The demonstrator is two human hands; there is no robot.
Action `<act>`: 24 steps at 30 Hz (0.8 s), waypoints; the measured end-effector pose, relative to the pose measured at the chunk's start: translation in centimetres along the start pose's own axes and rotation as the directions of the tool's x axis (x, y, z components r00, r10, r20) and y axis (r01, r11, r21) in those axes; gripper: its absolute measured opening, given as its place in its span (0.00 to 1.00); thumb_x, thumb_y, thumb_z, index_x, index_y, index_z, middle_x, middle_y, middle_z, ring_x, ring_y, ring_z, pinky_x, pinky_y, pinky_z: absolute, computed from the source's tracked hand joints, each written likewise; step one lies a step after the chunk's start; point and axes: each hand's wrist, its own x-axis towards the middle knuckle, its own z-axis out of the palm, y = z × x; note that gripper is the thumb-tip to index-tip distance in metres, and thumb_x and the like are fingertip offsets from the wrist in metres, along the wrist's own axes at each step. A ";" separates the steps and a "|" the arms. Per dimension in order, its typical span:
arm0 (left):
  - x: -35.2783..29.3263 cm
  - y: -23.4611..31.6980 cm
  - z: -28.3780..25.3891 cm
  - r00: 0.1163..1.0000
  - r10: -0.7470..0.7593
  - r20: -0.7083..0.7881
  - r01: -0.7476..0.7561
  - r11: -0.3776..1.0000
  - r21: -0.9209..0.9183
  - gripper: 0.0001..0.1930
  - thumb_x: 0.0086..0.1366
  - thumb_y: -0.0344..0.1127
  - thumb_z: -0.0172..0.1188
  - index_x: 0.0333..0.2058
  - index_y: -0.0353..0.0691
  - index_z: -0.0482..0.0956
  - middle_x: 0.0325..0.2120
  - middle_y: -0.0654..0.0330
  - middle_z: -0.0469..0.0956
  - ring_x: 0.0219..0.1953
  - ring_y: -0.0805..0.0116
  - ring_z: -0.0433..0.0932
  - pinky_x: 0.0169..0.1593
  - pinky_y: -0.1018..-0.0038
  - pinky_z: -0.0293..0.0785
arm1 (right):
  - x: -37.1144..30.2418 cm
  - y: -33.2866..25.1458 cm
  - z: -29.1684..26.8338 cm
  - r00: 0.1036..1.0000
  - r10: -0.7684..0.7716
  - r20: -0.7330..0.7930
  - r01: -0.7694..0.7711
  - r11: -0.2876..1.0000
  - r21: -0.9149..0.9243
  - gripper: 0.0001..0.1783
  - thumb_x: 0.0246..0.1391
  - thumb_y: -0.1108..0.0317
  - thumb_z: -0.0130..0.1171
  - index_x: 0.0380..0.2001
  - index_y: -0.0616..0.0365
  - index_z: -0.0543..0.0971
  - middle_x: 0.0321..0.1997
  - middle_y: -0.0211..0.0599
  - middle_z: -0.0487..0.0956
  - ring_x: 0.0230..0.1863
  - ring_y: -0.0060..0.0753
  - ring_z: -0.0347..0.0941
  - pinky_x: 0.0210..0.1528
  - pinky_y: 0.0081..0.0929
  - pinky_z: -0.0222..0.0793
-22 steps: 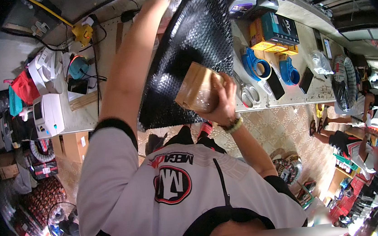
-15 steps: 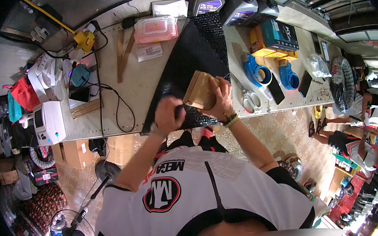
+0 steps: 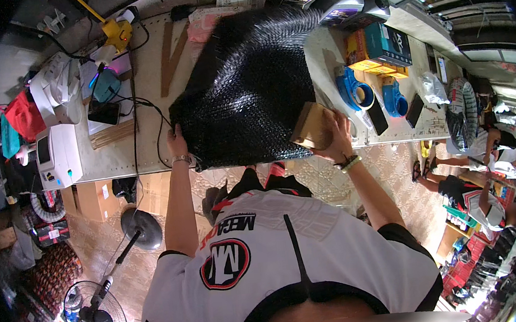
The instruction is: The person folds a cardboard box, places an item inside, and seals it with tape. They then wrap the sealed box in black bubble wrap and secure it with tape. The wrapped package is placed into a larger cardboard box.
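We see the left hand (image 3: 177, 145) at the left edge of the black bubble wrap (image 3: 246, 100), its fingers' grip impossible to tell. At the wrap's near right corner, touching or not we cannot say, the brown box (image 3: 310, 125) tilts in the right hand (image 3: 338, 138), whose closed fingers hide its right side

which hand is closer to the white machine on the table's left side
Left. The left hand is at the left edge of the black bubble wrap, right of the white machine; the right hand is farther right, holding the brown box.
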 end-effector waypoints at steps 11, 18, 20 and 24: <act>-7.1 1.0 5.6 0.989 0.102 0.106 -0.110 0.992 0.070 0.20 0.70 0.45 0.50 0.43 0.29 0.74 0.39 0.33 0.76 0.44 0.35 0.75 0.43 0.53 0.71 | 4.6 -7.1 -3.8 0.965 -0.259 0.035 0.251 0.956 0.150 0.65 0.18 0.53 0.80 0.66 0.50 0.59 0.65 0.54 0.58 0.64 0.61 0.55 0.65 0.56 0.53; -7.1 -2.3 -1.8 0.716 -0.308 0.626 0.660 0.591 -0.464 0.24 0.71 0.48 0.49 0.50 0.30 0.74 0.43 0.42 0.78 0.48 0.61 0.78 0.50 0.66 0.73 | 7.2 -8.4 1.1 0.918 -0.395 0.033 0.374 0.891 0.258 0.66 0.17 0.49 0.78 0.66 0.46 0.58 0.64 0.53 0.58 0.64 0.63 0.54 0.63 0.58 0.56; -5.9 -1.5 -3.1 0.961 -0.144 0.237 0.205 0.944 -0.260 0.21 0.70 0.46 0.52 0.49 0.31 0.74 0.41 0.48 0.80 0.43 0.60 0.78 0.47 0.64 0.73 | 6.2 -7.2 2.1 0.930 -0.356 0.086 0.328 0.915 0.236 0.65 0.16 0.47 0.78 0.66 0.46 0.60 0.65 0.50 0.57 0.64 0.62 0.54 0.64 0.57 0.56; -4.7 0.9 -2.1 0.916 0.364 -0.166 -0.331 0.923 0.197 0.18 0.68 0.44 0.56 0.45 0.32 0.75 0.34 0.49 0.80 0.35 0.52 0.79 0.41 0.60 0.74 | 3.7 -4.0 2.5 0.940 -0.274 0.204 0.270 0.962 0.048 0.65 0.15 0.47 0.77 0.65 0.43 0.61 0.66 0.46 0.57 0.66 0.61 0.50 0.65 0.57 0.53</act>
